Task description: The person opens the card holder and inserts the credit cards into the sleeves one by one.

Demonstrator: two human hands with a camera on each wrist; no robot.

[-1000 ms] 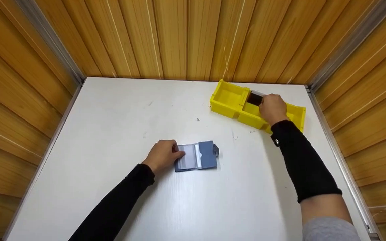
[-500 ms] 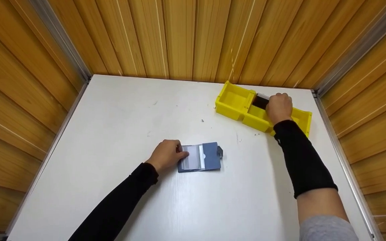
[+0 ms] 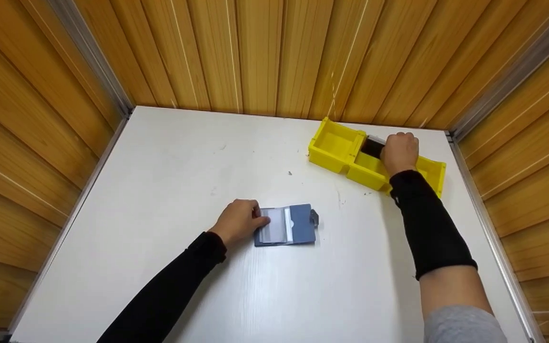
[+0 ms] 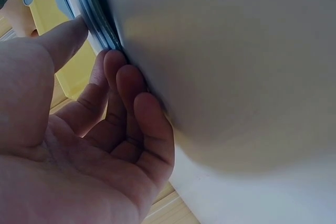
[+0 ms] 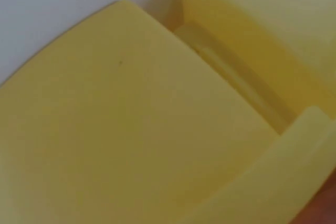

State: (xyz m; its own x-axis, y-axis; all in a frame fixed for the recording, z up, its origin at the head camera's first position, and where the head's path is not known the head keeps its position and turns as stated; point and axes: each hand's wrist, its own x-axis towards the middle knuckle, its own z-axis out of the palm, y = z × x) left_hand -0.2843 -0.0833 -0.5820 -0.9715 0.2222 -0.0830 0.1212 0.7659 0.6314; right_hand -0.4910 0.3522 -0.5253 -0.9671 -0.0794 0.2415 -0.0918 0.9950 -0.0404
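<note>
A small blue card holder (image 3: 303,224) lies spread on the white table, its clear plastic sleeves (image 3: 274,226) uppermost and a snap strap at its right edge. My left hand (image 3: 238,220) pinches its left edge, thumb over the sleeves and fingers at the underside. The left wrist view shows the layered edge of the holder (image 4: 94,14) between thumb and fingers. My right hand (image 3: 400,152) reaches into the middle part of a row of yellow bins (image 3: 365,176), right beside a dark flat piece with a pale edge (image 3: 372,146). Its fingertips are hidden, so I cannot tell what they hold.
The left bin (image 3: 336,140) shows a bare yellow floor; the right bin (image 3: 429,171) is partly behind my wrist. Wood-patterned walls (image 3: 255,57) enclose the table (image 3: 184,157) at the back and both sides. Yellow bin walls (image 5: 131,103) fill the right wrist view.
The head view has shifted slightly, so table, bins and card holder sit a little farther right in it. Both hands keep nearly the same places on the card holder and at the bins.
</note>
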